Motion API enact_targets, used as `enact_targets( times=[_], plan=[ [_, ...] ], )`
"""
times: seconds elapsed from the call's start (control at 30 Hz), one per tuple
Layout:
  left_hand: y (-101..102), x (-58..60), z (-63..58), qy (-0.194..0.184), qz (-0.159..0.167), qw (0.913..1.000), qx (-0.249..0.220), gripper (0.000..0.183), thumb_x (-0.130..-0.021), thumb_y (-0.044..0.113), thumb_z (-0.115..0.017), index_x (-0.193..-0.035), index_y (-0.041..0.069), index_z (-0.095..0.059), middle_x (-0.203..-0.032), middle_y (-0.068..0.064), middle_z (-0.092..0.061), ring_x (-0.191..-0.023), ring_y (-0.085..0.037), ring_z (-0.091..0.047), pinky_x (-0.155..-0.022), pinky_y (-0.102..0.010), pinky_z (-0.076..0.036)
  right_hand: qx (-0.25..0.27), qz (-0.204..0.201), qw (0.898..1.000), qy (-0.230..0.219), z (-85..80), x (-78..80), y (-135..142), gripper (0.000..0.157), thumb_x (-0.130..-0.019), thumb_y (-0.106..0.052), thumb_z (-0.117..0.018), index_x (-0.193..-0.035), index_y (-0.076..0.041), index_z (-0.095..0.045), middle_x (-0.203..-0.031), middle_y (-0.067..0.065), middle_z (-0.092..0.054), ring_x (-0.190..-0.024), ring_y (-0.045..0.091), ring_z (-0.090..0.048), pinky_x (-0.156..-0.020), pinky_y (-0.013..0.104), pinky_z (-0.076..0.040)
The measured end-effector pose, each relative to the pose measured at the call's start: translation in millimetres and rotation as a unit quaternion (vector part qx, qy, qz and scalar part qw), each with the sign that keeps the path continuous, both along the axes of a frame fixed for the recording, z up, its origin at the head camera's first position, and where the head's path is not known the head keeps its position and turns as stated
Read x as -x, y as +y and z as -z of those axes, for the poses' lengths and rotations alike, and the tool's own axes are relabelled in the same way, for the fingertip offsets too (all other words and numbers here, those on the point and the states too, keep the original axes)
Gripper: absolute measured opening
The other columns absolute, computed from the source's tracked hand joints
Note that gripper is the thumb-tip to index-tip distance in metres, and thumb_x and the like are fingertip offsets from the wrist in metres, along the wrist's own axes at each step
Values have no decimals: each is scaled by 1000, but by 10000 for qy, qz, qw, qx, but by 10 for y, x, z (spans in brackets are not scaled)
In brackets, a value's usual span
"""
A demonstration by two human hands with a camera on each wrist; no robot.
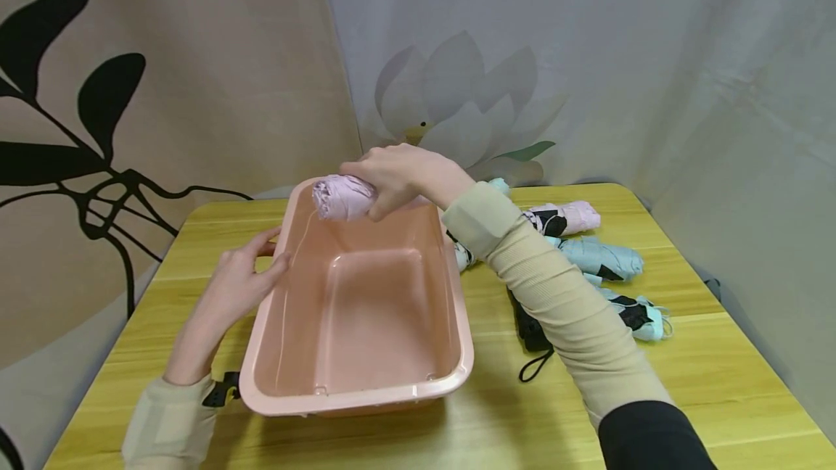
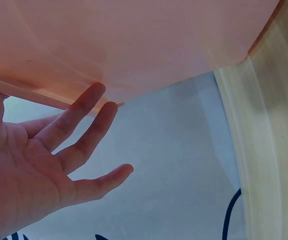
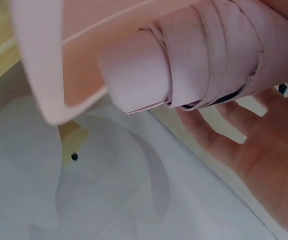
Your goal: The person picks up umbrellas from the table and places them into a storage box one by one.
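R hand (image 1: 408, 174) grasping rolled lilac umbrella (image 1: 342, 197), held above far end of pink basin (image 1: 379, 318), L hand (image 1: 236, 283) loosely pinching its L rim, more folded umbrellas (image 1: 604, 258) on wood tbl (image 1: 522, 426), R side

A folded lilac umbrella (image 1: 342, 198) was held by the right hand (image 1: 406, 174) over a pink basin (image 1: 379, 325) whose rim (image 1: 355, 399) was gripped by the left hand (image 1: 236, 278).
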State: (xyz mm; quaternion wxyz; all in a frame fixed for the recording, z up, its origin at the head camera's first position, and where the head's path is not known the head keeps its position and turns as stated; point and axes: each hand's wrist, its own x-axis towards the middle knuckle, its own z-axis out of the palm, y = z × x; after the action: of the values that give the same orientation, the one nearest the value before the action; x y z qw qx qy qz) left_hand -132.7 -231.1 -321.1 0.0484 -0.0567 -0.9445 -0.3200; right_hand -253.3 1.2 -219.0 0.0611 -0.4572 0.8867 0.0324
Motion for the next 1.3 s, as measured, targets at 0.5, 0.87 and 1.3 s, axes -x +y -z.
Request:
enact_targets(
  times=[0.5, 0.87, 1.3],
  plan=[
    [-40, -12, -8, 21, 94, 9999, -56, 52, -93, 28, -47, -136, -1, -39, -114, -32, -57, -80, -38, -67, -59, -36, -57, -577, 570, 9957, -447, 300, 63, -375, 67, -74, -38, -62, -135, -37, -34, -103, -3, -52, -91, 16, -51, -78, 33, -45],
    [-58, -19, -16, -24, 62, 10000, -11, 53, -93, 28, -47, -136, -1, -38, -115, -32, -57, -80, -36, -67, -59, -36, -57, -776, 463, 9951, -398, 408, 88, -502, 53, -73, -33, -65, -123, -24, -47, -103, -4, -54, -89, 14, -50, -77, 33, -45],
    [-81, -15, -8, 96, 36, 9998, 164, 53, -93, 32, -46, -136, 0, -39, -114, -29, -60, -90, -39, -64, -72, -45, -54, -1336, 677, 9886, -151, 560, 75, -556, 53, -75, -30, -65, -124, -19, -46, -123, 1, -53, -102, 15, -51, -87, 32, -47]
  ],
)
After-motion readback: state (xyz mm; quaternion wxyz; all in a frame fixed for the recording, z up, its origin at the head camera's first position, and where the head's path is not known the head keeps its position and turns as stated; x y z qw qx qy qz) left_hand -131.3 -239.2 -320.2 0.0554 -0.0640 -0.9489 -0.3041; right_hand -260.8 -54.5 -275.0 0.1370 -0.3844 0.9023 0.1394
